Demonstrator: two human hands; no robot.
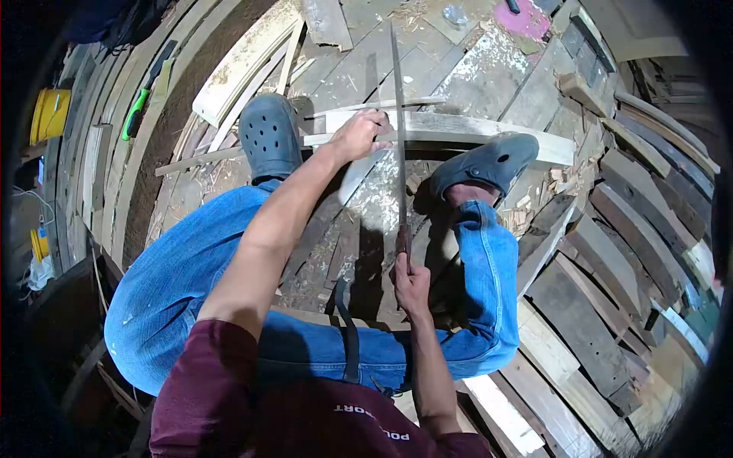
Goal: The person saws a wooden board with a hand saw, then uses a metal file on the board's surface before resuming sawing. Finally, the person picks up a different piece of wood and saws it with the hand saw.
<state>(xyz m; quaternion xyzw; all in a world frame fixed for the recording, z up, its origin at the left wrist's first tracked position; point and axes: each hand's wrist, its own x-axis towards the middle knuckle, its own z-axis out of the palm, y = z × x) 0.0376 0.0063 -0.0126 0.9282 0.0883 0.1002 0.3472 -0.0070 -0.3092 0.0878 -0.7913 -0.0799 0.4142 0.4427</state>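
Note:
My right hand (412, 284) is closed round the handle of a handsaw (401, 168). Its long, narrow blade points away from me and crosses a pale length of wood (473, 128). Just left of the blade, my left hand (360, 136) grips that wood with curled fingers, the thumb close to the saw. The wood lies crosswise between my feet. My right foot, in a dark clog (489, 164), presses on its right part, while the left clog (269, 137) stands by its left end.
Stacked timber offcuts (611, 252) fill the right side. Pale boards (248, 65) lie beyond my left foot. A green-handled tool (136, 114) rests on slats at the left, near a yellow bucket (50, 116). Wood chips litter the plank floor (343, 80).

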